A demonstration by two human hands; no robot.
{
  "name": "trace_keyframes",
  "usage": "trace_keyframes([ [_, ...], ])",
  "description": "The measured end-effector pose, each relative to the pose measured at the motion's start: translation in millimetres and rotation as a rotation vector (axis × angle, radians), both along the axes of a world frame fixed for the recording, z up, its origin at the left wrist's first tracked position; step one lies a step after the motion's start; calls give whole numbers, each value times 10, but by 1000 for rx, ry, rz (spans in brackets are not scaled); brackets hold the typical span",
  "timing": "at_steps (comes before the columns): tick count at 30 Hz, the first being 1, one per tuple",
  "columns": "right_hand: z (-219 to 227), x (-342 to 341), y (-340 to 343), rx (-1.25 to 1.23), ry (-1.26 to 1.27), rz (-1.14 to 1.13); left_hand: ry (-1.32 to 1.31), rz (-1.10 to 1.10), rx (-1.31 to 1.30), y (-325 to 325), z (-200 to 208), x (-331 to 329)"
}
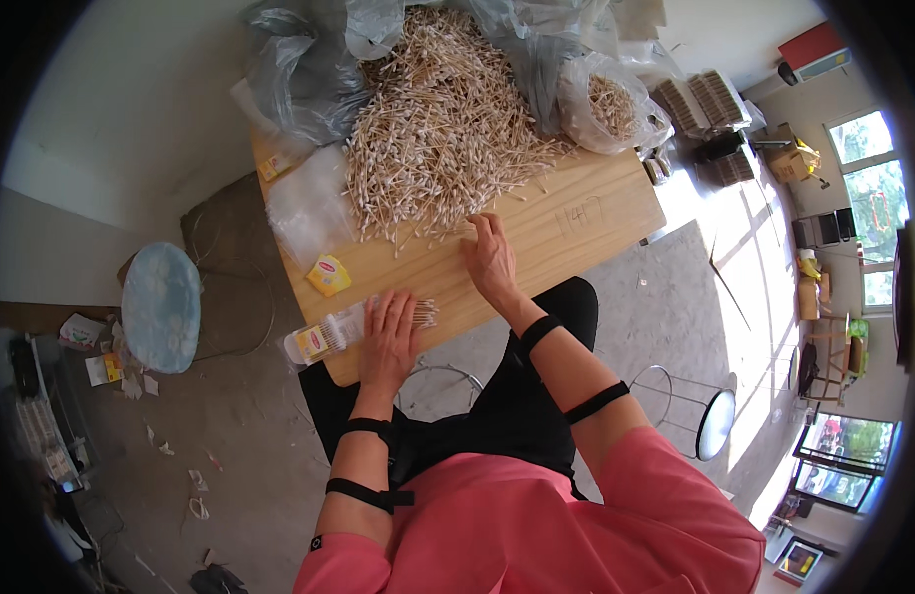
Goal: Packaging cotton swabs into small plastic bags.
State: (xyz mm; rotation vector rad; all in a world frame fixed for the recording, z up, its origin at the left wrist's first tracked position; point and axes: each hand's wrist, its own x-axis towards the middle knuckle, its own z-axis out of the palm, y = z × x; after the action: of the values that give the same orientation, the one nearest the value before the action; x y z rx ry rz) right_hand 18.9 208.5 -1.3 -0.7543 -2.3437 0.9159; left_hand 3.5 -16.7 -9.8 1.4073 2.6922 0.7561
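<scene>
A large heap of cotton swabs (447, 119) with pale wooden sticks covers the far part of the wooden table (576, 213). At the heap's near edge is my right hand (492, 262), fingers bent and thumb apart from them, with the fingertips by loose swabs. I see nothing held in it. My left hand (388, 342) lies over a clear plastic bag (350, 325) at the table's near left and holds it down. Cotton swabs (425, 314) stick out past its fingers. Inside the bag's left end shows a yellow card (312, 343). Part of the bag is hidden beneath the hand.
Yellow cards (329, 275) and flat clear bags (312, 208) lie left of the heap. Grey plastic sheeting (304, 84) surrounds it. Another bag of swabs (611, 107) stands at the far right. Stools (160, 307) are on both sides; scraps litter the floor.
</scene>
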Motion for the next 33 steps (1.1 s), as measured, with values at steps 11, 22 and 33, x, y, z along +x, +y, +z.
trace_keyframes([
  [11, 61, -98, 74, 251, -115, 422, 24, 9, 23, -60, -39, 5],
  [22, 68, -185, -278, 114, -105, 623, 13, 16, 51, -61, -93, 16],
  [33, -66, 37, -83, 89, -115, 604, 28, 10, 32, -49, -100, -3],
])
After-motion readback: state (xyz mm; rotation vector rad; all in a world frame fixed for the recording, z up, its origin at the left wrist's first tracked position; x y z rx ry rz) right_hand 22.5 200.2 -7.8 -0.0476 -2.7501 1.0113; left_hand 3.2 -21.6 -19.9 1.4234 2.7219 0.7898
